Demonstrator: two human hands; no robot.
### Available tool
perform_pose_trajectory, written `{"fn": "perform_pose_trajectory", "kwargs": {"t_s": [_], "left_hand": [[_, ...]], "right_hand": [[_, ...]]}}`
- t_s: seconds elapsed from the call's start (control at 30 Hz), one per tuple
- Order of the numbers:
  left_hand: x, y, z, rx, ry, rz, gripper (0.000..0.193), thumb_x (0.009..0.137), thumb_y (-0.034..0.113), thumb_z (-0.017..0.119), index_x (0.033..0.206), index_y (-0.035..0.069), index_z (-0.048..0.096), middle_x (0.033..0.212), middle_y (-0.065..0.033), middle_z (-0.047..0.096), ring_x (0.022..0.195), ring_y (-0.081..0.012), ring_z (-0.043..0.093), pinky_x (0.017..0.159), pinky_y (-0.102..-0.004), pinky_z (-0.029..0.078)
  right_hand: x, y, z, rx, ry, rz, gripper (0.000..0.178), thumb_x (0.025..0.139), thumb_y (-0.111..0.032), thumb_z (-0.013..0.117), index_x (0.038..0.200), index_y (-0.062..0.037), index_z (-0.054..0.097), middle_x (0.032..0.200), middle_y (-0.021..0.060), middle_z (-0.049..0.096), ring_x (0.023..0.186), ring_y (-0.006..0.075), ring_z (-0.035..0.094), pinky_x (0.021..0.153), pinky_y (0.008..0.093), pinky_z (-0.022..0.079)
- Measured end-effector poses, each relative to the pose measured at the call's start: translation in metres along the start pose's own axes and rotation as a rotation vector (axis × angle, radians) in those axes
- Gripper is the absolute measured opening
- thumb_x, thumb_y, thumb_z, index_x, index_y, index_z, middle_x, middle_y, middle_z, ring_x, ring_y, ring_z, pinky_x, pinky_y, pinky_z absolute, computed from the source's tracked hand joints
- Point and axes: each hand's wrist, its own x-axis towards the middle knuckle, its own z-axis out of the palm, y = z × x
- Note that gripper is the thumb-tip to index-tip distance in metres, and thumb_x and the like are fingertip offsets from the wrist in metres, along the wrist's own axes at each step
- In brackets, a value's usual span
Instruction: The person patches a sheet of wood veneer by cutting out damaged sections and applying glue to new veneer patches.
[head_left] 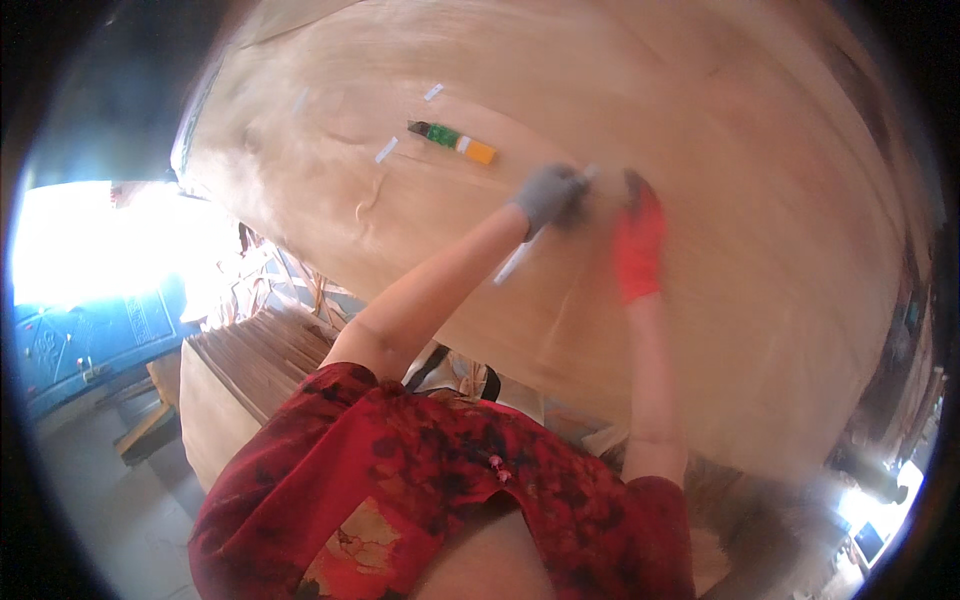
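My left hand (pixel 548 195), in a grey glove with dark fingers, is curled over a long white strip (pixel 514 262). The strip's lower end shows below the fist, and a pale bit shows beyond the fingertips. My right hand (pixel 641 240) wears a red glove with dark fingertips. It hovers over or touches the tan sheet (pixel 760 250) to the right of the left hand; motion smears its fingers. On the sheet, up and left of my hands, lies a cutter knife (pixel 452 143) with a green and yellow-orange handle.
Short white strips (pixel 386 150) lie on the sheet near the knife. The broad, slightly wrinkled sheet covers the work surface. Lower left stands a stack of brown sheets (pixel 262 352), with loose shreds (pixel 290 285) behind it. A blue panel (pixel 95 335) is at the far left.
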Motion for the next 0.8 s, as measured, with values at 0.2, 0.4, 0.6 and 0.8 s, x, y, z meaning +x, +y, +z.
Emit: {"fn": "perform_pose_trajectory", "kwargs": {"t_s": [0.2,0.4,0.6,0.8], "left_hand": [[0.028,-0.027,0.001,0.076,0.035,0.049,0.026,0.098,0.03,0.063,0.094,0.005,0.069,0.074,-0.0075,0.068,0.058,-0.0177,0.065,0.051,-0.0317,0.055],[0.013,-0.011,0.012,0.032,0.038,-0.073,0.03,0.097,0.032,0.062,0.093,0.003,0.07,0.077,-0.0093,0.07,0.06,-0.0182,0.066,0.053,-0.0329,0.056],[-0.064,-0.031,-0.002,-0.16,0.088,-0.144,0.027,0.097,0.026,0.063,0.095,0.0,0.069,0.076,-0.0113,0.07,0.057,-0.0199,0.067,0.054,-0.0339,0.058],[-0.071,-0.022,-0.051,0.485,0.135,-0.078,0.017,0.097,0.019,0.06,0.097,0.004,0.069,0.074,-0.0102,0.07,0.056,-0.018,0.067,0.05,-0.031,0.055]], "right_hand": [[0.015,0.013,0.011,0.054,-0.227,-0.092,0.063,0.087,-0.004,0.062,0.147,-0.0071,0.045,0.147,0.0138,0.051,0.136,0.0339,0.045,0.112,0.0467,0.035],[0.019,0.02,0.02,-0.258,-0.54,-0.121,0.067,0.087,-0.009,0.065,0.149,-0.0088,0.042,0.15,0.015,0.048,0.142,0.0309,0.04,0.109,0.0462,0.036],[0.018,0.022,0.013,-0.504,-0.603,-0.435,0.055,0.091,-0.026,0.064,0.143,-0.0149,0.052,0.152,0.0163,0.046,0.144,0.0333,0.036,0.108,0.049,0.035],[0.017,0.025,0.022,-0.582,-0.604,-0.467,0.055,0.092,-0.028,0.063,0.144,-0.0158,0.052,0.155,0.0156,0.043,0.146,0.0335,0.034,0.108,0.0495,0.034]]}}
